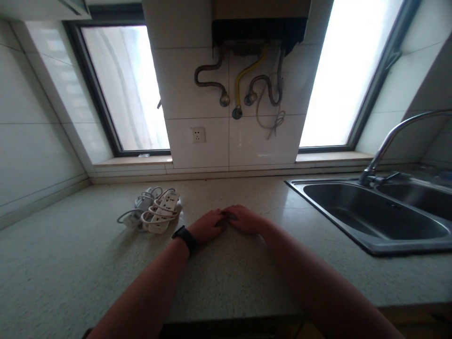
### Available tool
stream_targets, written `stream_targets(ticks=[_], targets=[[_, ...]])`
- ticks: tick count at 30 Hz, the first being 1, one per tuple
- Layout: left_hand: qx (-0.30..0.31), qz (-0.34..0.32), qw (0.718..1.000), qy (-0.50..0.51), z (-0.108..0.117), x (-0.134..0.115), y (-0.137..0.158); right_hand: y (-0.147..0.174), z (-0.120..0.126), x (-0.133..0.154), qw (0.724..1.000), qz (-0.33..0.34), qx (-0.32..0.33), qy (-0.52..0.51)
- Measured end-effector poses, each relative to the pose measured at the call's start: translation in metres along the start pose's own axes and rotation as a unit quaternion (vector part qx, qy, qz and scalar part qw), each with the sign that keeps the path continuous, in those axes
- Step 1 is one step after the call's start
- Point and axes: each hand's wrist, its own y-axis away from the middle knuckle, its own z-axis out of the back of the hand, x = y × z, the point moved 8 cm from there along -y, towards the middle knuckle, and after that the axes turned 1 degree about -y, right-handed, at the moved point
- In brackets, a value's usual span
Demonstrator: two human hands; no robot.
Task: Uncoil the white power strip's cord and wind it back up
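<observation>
Bundled power strips (167,200) sit left of centre on the pale tabletop (226,287).
Just right of them, at the frame's centre, the left hand (209,226), with a black watch (185,238) at the wrist, meets the right hand (245,219); each grip looks loose and unclosed, though dimness blurs their overlap. A sink (406,246) fills the right.

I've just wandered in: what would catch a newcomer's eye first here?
Probably the person's left hand and right hand, meeting on the speckled counter. Just left of them lie white power strips wrapped in looped cords. On the tiled wall beyond, a yellow hose hangs from a boxy unit, between two bright windows.
</observation>
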Motion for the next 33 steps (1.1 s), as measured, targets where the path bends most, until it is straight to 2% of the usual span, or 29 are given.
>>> stream_targets(ticks=[6, 17, 25, 33], targets=[[0.012, 0.007, 1.0, -0.015, 0.0003, -0.0022, -0.0002, -0.0006, 0.0001, 0.0012, 1.0, 0.005, -0.003, 0.002], [-0.004, -0.007, 1.0, -0.004, 0.0038, -0.008, -0.0004, 0.0001, 0.0005, 0.0012, 1.0, -0.003, 0.0, -0.001], [0.008, 0.004, 1.0, -0.013, -0.0008, -0.0008, -0.0004, 0.0004, 0.0013, 0.0003, 1.0, -0.002, 0.0, 0.0], [-0.002, -0.002, 1.0, 0.004, 0.0022, -0.0055, 0.0, 0.0007, 0.0004, 0.0011, 1.0, 0.001, -0.002, -0.001]])
